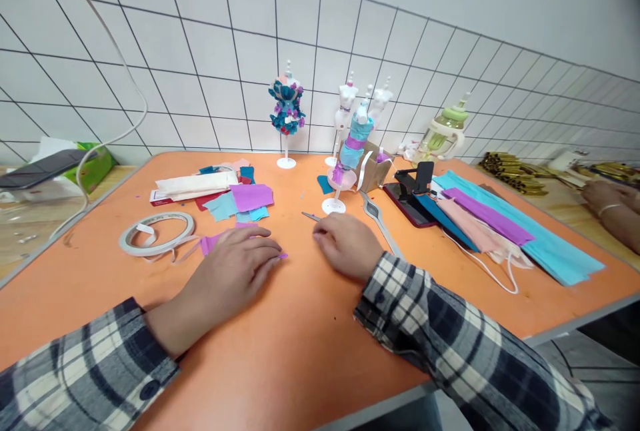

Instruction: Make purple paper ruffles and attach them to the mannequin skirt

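My left hand lies flat on the orange table, fingers stretched over a small purple paper piece that pokes out on both sides of it. My right hand rests curled on the table and grips a thin metal tool whose tip sticks out to the left. Just beyond it stands a small mannequin wrapped in blue and purple paper. A flower-covered mannequin stands farther back near the wall.
A tape roll lies at left, near a pile of paper scraps. A phone on a stand, crepe paper sheets and a green bottle sit at right. Another person's hand rests at far right.
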`<state>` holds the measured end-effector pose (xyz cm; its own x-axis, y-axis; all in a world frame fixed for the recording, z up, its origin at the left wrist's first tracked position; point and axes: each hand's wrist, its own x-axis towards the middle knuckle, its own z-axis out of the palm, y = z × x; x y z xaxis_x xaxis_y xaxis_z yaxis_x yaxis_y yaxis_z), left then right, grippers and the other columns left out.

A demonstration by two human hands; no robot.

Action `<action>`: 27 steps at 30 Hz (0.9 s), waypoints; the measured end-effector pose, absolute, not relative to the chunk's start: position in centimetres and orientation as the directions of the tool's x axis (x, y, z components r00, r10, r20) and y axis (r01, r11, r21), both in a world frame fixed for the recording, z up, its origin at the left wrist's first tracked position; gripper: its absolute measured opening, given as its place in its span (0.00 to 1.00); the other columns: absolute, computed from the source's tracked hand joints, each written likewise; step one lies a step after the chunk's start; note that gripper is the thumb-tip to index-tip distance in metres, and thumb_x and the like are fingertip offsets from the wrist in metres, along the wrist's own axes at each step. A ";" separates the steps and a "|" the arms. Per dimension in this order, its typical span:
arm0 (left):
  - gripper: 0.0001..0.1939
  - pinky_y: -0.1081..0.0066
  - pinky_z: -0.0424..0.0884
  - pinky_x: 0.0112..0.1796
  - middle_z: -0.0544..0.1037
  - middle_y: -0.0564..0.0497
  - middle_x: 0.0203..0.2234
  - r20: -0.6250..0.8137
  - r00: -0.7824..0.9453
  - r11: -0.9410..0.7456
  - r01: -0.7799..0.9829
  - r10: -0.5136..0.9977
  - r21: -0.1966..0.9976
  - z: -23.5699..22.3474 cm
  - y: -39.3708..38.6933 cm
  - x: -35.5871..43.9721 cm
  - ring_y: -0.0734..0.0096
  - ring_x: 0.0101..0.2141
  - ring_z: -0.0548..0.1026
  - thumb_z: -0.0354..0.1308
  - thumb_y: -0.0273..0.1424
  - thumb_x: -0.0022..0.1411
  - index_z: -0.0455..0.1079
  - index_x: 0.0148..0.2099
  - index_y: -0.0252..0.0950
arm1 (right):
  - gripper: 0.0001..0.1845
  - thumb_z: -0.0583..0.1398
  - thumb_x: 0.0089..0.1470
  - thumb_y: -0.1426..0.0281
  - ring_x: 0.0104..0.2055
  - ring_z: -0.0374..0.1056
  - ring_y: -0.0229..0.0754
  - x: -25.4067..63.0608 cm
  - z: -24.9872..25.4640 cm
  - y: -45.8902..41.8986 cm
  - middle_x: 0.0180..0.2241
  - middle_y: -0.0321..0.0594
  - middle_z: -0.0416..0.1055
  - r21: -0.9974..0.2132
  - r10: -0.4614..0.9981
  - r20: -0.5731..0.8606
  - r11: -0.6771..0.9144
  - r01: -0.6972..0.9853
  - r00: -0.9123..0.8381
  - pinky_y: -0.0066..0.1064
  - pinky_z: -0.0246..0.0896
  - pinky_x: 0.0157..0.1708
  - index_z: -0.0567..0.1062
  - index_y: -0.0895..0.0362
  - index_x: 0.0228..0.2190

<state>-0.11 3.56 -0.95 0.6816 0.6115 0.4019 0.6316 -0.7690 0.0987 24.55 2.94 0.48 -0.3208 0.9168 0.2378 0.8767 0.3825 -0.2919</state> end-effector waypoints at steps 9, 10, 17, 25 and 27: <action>0.17 0.58 0.75 0.46 0.85 0.47 0.36 0.504 0.606 -0.784 0.536 0.615 0.313 -1.0 3.8 0.4 0.60 0.43 0.79 0.49 0.34 0.72 0.80 0.39 0.38 | 0.20 0.59 0.55 0.71 0.49 0.68 0.55 27.3 0.9 4.1 0.44 0.50 0.77 -0.027 0.966 0.137 0.226 0.974 -0.220 0.43 0.58 0.48 0.75 0.59 0.50; 0.17 0.58 0.75 0.46 0.85 0.47 0.36 0.504 0.608 -0.785 0.536 0.614 0.310 -1.0 3.8 0.5 0.59 0.43 0.79 0.49 0.33 0.71 0.80 0.39 0.38 | 0.20 0.59 0.56 0.71 0.49 0.68 0.56 27.1 0.8 3.9 0.44 0.50 0.77 -0.010 0.968 0.126 0.219 0.976 -0.216 0.44 0.57 0.48 0.75 0.59 0.50; 0.15 0.57 0.75 0.47 0.85 0.47 0.36 0.510 0.608 -0.790 0.519 0.609 0.326 -1.0 3.7 0.5 0.60 0.43 0.79 0.50 0.30 0.70 0.80 0.40 0.37 | 0.20 0.56 0.63 0.69 0.51 0.68 0.53 27.3 0.2 4.3 0.47 0.50 0.74 0.002 0.986 0.016 0.166 0.986 -0.166 0.38 0.59 0.46 0.73 0.56 0.55; 0.14 0.60 0.76 0.44 0.86 0.48 0.33 0.544 0.556 -0.776 0.498 0.629 0.387 -1.2 3.9 0.6 0.60 0.40 0.80 0.53 0.31 0.67 0.81 0.38 0.38 | 0.16 0.57 0.62 0.71 0.49 0.71 0.55 26.8 1.2 3.9 0.44 0.53 0.76 0.104 0.980 -0.061 0.193 0.976 -0.188 0.38 0.61 0.42 0.75 0.60 0.50; 0.14 0.61 0.76 0.44 0.85 0.48 0.33 0.531 0.525 -0.746 0.510 0.665 0.429 -1.0 3.9 0.5 0.60 0.40 0.80 0.53 0.32 0.66 0.81 0.37 0.39 | 0.13 0.56 0.61 0.72 0.47 0.72 0.54 26.3 1.6 3.3 0.42 0.53 0.77 0.115 0.978 -0.084 0.201 0.973 -0.192 0.37 0.61 0.39 0.78 0.61 0.43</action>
<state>0.53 3.94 -1.02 0.5251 0.6648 0.5313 0.5102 -0.7456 0.4287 26.32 3.30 1.58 -0.1920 0.9778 -0.0838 0.9728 0.2009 0.1155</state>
